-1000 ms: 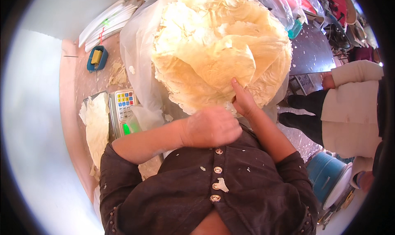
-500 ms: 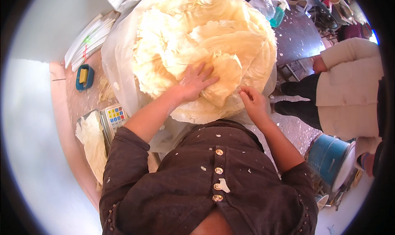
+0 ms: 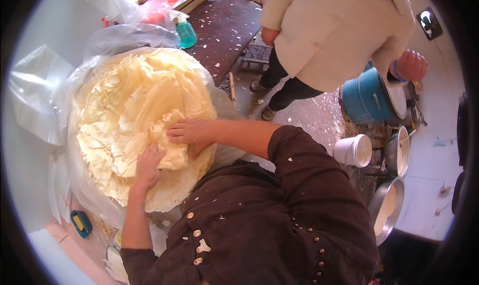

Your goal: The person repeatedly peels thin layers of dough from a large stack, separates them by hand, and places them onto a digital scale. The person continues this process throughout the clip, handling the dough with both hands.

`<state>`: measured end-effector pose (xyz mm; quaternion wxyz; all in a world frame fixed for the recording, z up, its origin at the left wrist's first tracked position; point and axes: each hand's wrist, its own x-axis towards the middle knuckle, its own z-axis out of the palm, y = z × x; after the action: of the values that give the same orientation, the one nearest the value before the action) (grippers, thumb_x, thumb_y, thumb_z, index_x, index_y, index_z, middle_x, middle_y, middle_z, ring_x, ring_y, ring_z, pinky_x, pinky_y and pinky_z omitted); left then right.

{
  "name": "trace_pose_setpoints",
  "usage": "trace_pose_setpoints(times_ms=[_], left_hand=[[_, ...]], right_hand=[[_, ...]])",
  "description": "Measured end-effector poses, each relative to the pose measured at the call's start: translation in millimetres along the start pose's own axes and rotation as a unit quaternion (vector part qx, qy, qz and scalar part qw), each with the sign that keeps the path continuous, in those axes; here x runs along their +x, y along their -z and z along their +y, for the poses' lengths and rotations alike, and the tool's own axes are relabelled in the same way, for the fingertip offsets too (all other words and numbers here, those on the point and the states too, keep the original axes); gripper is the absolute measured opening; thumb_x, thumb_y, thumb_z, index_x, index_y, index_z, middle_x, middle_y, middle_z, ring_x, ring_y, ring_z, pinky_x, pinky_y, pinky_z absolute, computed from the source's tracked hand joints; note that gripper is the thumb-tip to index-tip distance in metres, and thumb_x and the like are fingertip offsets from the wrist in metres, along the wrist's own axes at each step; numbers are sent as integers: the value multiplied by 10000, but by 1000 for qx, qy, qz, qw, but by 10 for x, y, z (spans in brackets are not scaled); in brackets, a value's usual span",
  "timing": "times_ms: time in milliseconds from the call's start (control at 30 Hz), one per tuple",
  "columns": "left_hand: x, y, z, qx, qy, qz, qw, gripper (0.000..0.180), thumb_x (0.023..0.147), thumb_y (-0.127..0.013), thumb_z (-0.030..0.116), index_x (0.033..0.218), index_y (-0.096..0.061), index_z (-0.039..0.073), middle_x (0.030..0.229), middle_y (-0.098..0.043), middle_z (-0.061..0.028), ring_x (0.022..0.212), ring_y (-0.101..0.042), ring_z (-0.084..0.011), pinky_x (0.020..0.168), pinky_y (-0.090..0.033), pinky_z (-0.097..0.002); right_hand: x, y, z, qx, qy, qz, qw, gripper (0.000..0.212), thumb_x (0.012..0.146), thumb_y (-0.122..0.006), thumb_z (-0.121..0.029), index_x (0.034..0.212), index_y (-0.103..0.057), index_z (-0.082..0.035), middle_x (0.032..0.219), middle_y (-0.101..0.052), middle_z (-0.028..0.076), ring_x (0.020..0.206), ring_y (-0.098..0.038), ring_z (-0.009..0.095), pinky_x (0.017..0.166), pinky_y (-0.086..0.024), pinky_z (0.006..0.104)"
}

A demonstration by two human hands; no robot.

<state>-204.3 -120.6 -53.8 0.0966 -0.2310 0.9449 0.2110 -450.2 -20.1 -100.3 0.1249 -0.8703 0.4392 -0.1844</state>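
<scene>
- Facing up, the round sheet pile [image 3: 137,120] sits nearside of the spray bottle [image 3: 186,35]!
- Creamy, crumpled, ragged-edged!
- Left hand [image 3: 148,166] spread atop it; right hand [image 3: 193,134] curved over, grip unclear!

Left hand [image 3: 148,167] and right hand [image 3: 192,134] — palms down, near each other.

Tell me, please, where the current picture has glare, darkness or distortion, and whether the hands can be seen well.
Head view: bright glare on the clear plastic at left; head view: black rim all around, fisheye bending near it; head view: deep shadow at lower right; head view: left hand and right hand readable against the brightly lit pale sheets.
</scene>
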Motion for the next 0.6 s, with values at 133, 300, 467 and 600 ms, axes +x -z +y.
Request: trace_pose_setpoints(times_ms=[133,300,467,600], left_hand=[[-1,769,11,-191,-8,-70,979,273,741,-490,26,959,-653,49,888,-640,-185,927,-594,-335,868,-420,-407],[227,1177,184,182,-120,247,944,279,784,-542,78,1049,-626,63,1078,-621,-153,1103,-536,-329,992,-334,-482],[576,468,285,168,-72,321,929,529,825,-588,342,1318,-491,178,1413,-394,-104,1359,-258,-321,1071,-136,-601],[911,-144,298,96,16,257,962,600,854,-519,485,1390,-397,243,1496,-242,-108,1386,-169,-347,1078,-107,-609]], right_hand=[[166,22,-302,10,-17,187,982,468,746,-715,-323,1160,-579,-154,1252,-534,77,1208,-450,358,950,-395,459],[313,-148,-481,432,-396,43,809,404,897,-538,-357,1219,-539,-113,1237,-551,120,1152,-512,312,946,-415,410],[240,-285,-365,849,-330,312,270,382,1003,-350,-321,1290,-439,-85,1267,-532,93,1153,-529,245,1017,-405,449],[155,-334,-303,832,-363,319,273,393,1000,-366,-315,1338,-383,-115,1322,-482,78,1187,-498,248,997,-417,454]])
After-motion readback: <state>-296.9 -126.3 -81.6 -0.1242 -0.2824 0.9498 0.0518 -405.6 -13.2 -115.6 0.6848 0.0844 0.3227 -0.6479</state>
